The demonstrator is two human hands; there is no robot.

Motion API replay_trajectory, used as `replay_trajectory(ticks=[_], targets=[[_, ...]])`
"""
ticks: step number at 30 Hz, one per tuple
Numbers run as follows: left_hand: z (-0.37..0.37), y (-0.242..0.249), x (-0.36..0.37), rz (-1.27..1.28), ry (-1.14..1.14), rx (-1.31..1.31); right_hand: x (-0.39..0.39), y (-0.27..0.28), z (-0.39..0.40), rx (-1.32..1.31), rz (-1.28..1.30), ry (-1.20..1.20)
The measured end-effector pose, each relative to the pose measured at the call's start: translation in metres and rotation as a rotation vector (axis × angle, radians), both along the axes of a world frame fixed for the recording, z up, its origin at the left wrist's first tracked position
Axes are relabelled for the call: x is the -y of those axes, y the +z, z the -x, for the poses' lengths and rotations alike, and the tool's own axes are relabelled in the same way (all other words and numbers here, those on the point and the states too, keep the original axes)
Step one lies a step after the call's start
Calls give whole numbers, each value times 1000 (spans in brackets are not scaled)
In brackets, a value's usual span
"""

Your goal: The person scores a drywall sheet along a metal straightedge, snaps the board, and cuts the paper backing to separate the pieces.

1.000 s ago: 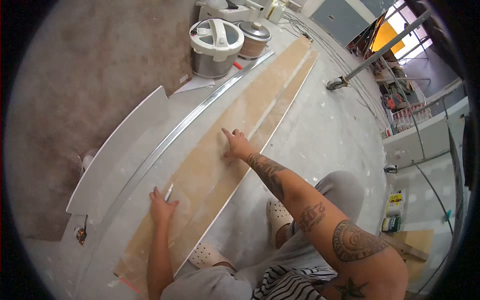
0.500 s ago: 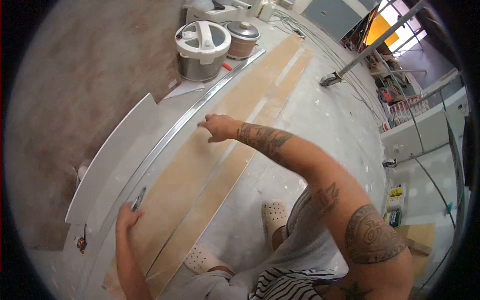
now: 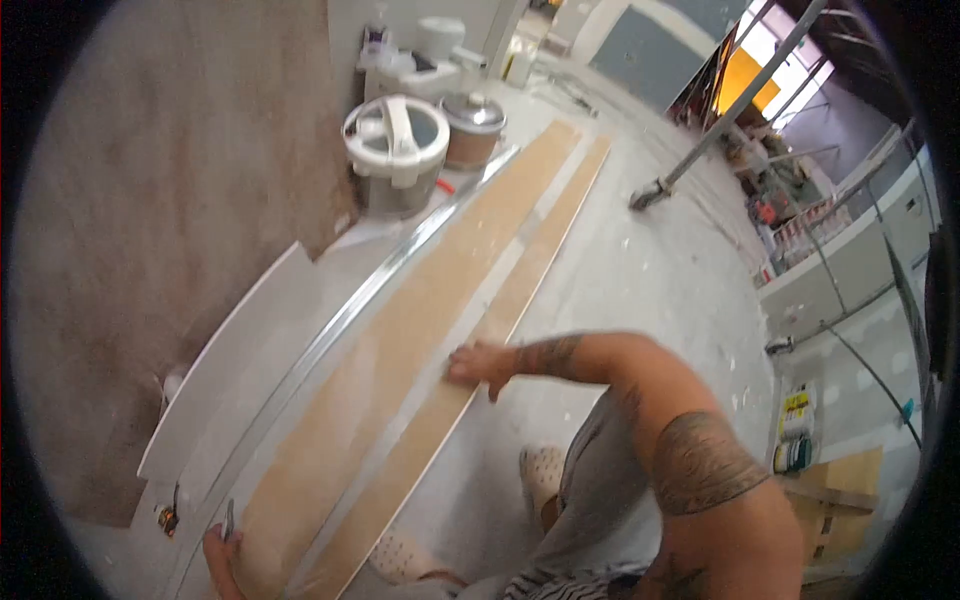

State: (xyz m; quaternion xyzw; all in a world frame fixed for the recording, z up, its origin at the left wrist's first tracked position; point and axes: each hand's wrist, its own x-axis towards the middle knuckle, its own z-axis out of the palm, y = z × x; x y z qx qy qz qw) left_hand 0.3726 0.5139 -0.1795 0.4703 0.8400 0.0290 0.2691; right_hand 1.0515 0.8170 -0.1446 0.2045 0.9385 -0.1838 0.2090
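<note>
Two long tan-faced board strips (image 3: 400, 350) lie side by side on the floor, with a narrow pale gap between them. My right hand (image 3: 480, 366) rests on the narrower strip near its outer edge, fingers spread and holding nothing. At the lower left, my left hand (image 3: 222, 548) is closed round a small grey metal tool (image 3: 230, 520), beside the wider strip's left edge. A shiny metal profile (image 3: 370, 293) runs along the left side of the strips.
A white curved board (image 3: 235, 350) leans by the brown wall. A white-lidded pot (image 3: 397, 165) and a smaller lidded pot (image 3: 470, 130) stand beyond. A wheeled scaffold leg (image 3: 690, 160) is at the upper right. My light clogs (image 3: 543, 475) are near the strips.
My right hand has come down and back from above the wider strip onto the narrower one. My left hand, still with the tool, sits lower in view. The camera view has tilted upward.
</note>
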Motion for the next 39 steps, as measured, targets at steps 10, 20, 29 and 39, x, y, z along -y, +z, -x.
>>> replay_trajectory(ticks=[10, 20, 29, 39], targets=[[-216, 18, -7, -159, -61, 615, -3, -29, 9, -133, -242, 185], [-250, 141, -87, 105, -180, 424, -39, 28, 64, -269, -192, 37], [-245, 204, -57, -164, 26, 38, -95, -20, 114, -389, -19, -12], [-209, 216, 97, -141, 484, -50, -83, 9, 117, -307, -59, 11]])
